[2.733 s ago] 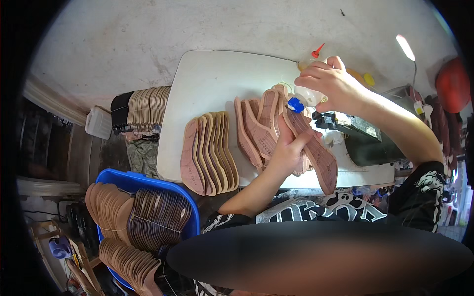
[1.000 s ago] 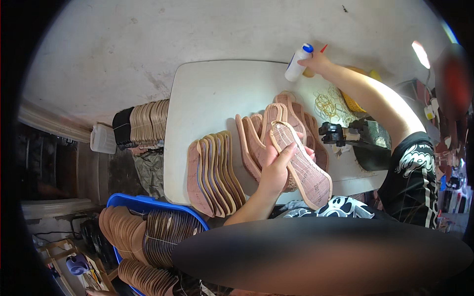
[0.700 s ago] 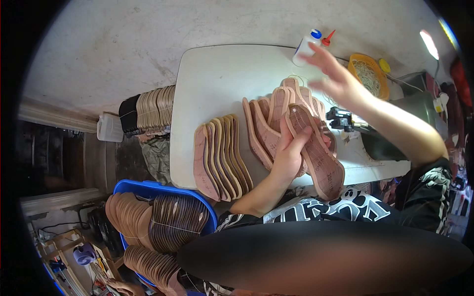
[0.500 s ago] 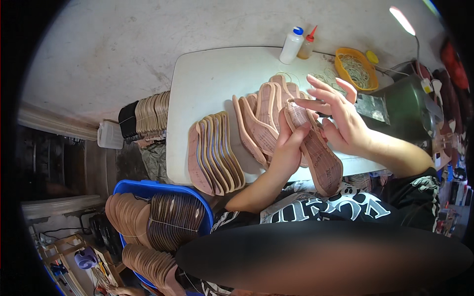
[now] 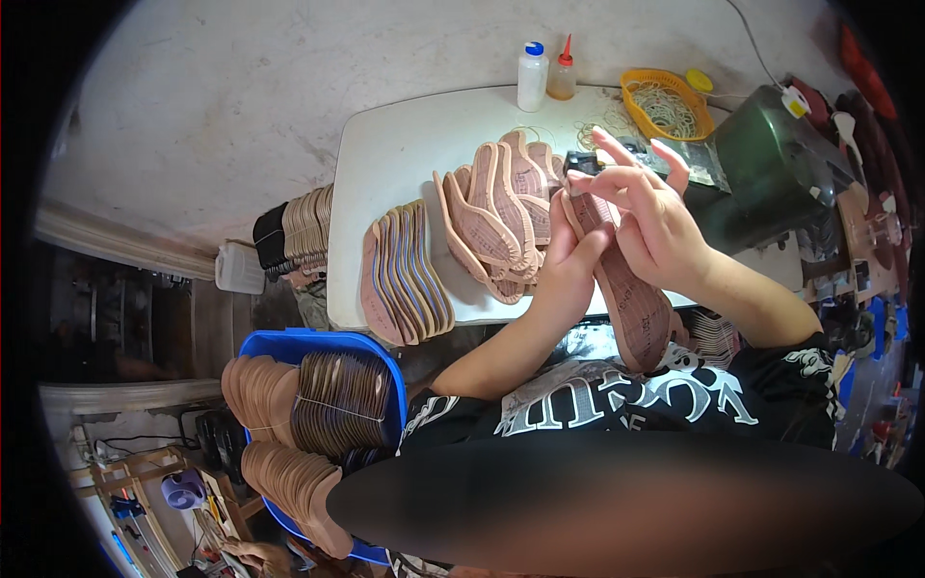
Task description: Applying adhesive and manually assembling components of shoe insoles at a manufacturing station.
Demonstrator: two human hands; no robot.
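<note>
My left hand [image 5: 570, 265] grips a pinkish-brown shoe insole [image 5: 636, 313] with a gathered, wrapped edge and faint printed lines, thumb lying across its face. The insole slants over the table's near edge, its wide end close to my shirt. At its far tip my right hand [image 5: 665, 222] bends its index finger onto the edge, the thumb near the side and the other fingers raised. A small black object [image 5: 583, 164] shows just beyond the fingertips; I cannot tell what it is. Left of my hands lies a loose pile of similar insoles [image 5: 496, 197].
A neat row of insoles [image 5: 407, 275] stands on the white table [image 5: 385, 144]. At the back are a white bottle [image 5: 532, 79], a red-tipped bottle [image 5: 562, 79] and a yellow basket [image 5: 665, 106] of rubber bands. A blue tub [image 5: 390, 361] with bundled insoles stands lower left.
The view has shifted, so the table things sit slightly differently in it. The insole stands steeper between my hands. My right index finger is more bent at the tip, and the black object now shows there.
</note>
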